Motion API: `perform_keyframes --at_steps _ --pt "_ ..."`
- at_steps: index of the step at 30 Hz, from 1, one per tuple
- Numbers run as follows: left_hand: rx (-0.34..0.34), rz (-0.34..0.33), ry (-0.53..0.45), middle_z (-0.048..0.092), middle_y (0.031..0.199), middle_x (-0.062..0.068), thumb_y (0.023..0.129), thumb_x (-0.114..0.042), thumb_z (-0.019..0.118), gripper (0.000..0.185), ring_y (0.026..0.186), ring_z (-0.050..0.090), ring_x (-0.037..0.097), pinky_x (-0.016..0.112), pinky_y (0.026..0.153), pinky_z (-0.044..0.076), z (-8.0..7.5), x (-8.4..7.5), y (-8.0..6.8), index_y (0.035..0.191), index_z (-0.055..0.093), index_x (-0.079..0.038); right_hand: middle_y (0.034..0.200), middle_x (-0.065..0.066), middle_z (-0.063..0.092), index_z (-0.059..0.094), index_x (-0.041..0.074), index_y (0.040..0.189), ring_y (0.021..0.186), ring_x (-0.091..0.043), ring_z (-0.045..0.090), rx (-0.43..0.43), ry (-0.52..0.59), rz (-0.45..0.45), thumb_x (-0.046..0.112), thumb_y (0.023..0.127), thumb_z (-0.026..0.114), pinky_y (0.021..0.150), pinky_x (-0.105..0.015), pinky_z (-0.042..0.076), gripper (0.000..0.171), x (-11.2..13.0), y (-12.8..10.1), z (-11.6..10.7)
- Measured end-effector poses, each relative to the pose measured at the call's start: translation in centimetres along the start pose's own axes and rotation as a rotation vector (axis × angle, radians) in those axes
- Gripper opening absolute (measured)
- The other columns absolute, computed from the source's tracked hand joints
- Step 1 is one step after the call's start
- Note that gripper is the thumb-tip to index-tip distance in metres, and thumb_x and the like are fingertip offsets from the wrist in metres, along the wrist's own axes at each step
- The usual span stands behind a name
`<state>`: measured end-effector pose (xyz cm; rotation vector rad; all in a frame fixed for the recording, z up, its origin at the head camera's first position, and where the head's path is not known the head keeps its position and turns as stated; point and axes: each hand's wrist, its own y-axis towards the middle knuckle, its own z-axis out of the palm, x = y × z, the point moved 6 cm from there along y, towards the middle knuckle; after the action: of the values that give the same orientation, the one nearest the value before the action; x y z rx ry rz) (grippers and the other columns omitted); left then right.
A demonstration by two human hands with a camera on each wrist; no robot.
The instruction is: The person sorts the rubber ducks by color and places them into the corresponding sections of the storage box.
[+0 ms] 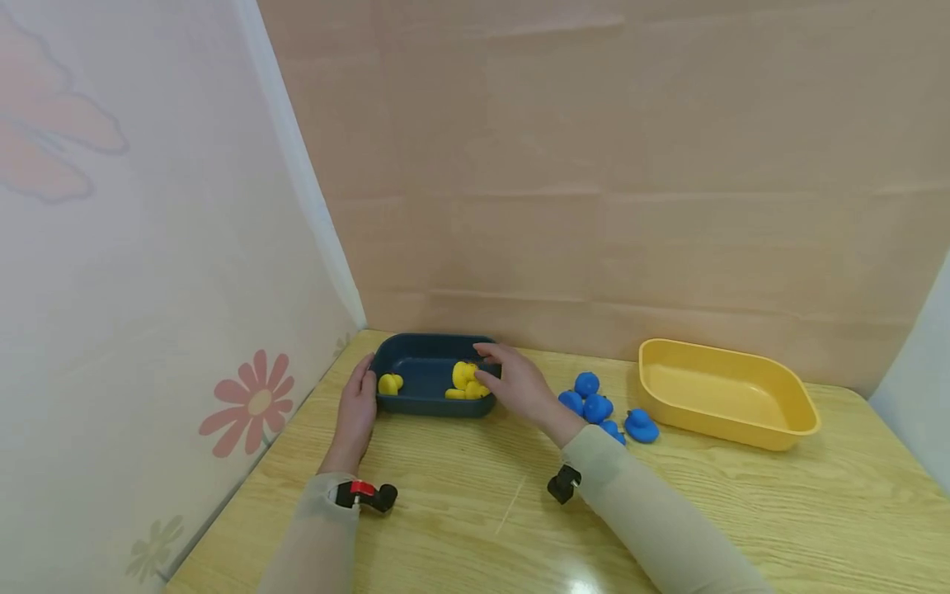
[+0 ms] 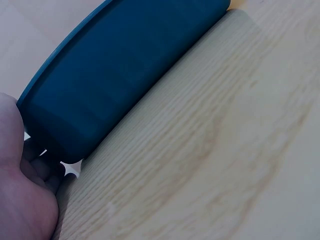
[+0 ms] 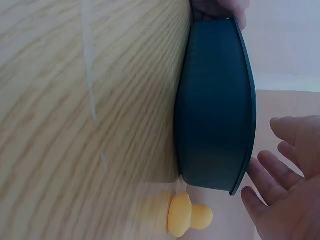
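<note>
A dark blue tray (image 1: 423,400) sits at the table's far left with several yellow ducks (image 1: 466,378) inside. My left hand (image 1: 356,408) holds the tray's left end, its fingers (image 2: 37,160) curled against the tray's corner (image 2: 125,65). My right hand (image 1: 512,381) hovers over the tray's right end beside the ducks. Its fingers (image 3: 287,175) are spread and straight and hold nothing. A blurred yellow duck (image 3: 189,216) shows by the near end of the tray (image 3: 215,100); I cannot tell if it rests on anything.
Several blue ducks (image 1: 597,408) lie on the wooden table (image 1: 475,503) right of my right hand. A yellow tray (image 1: 727,394) stands beyond them at the right. Walls close the left and back sides.
</note>
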<state>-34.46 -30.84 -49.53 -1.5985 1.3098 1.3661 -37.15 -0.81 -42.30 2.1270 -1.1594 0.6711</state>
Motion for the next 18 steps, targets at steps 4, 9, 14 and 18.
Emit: perform_keyframes --at_steps 4,9,14,18 --pt "0.005 -0.004 0.003 0.027 0.181 0.007 0.122 -0.033 0.035 0.055 0.167 0.019 0.032 0.057 0.135 0.017 0.0 0.0 0.0 0.175 0.034 -0.021 0.156 -0.009 0.062 0.059 0.011 0.159 0.139 -0.033 0.061 -0.005 0.005 -0.004 0.020 0.109 0.073 0.119 -0.057 0.047 0.053 -0.1 -0.1 -0.5" --pt "0.008 -0.014 -0.002 0.026 0.181 0.005 0.122 -0.035 0.034 0.055 0.168 0.018 0.030 0.056 0.135 0.016 -0.1 0.1 0.0 0.175 0.033 -0.022 0.155 -0.010 0.062 0.060 0.009 0.158 0.139 -0.032 0.062 -0.019 -0.019 0.007 0.021 0.109 0.073 0.119 -0.057 0.047 0.052 -0.5 -0.3 -1.1" --pt "0.009 -0.015 -0.006 0.026 0.181 0.005 0.122 -0.035 0.034 0.055 0.168 0.018 0.030 0.056 0.135 0.016 0.0 0.2 0.1 0.176 0.033 -0.022 0.156 -0.013 0.062 0.058 0.008 0.159 0.141 -0.036 0.060 -0.040 -0.040 0.022 0.022 0.110 0.073 0.117 -0.060 0.047 0.053 -1.4 -0.4 -1.8" --pt "0.007 -0.009 -0.002 0.027 0.181 0.005 0.122 -0.035 0.034 0.055 0.168 0.019 0.030 0.056 0.135 0.016 0.0 0.3 0.1 0.175 0.034 -0.022 0.157 -0.014 0.061 0.060 0.007 0.157 0.140 -0.038 0.060 -0.078 -0.049 0.029 0.021 0.108 0.075 0.115 -0.061 0.049 0.053 -2.3 -0.2 -2.6"
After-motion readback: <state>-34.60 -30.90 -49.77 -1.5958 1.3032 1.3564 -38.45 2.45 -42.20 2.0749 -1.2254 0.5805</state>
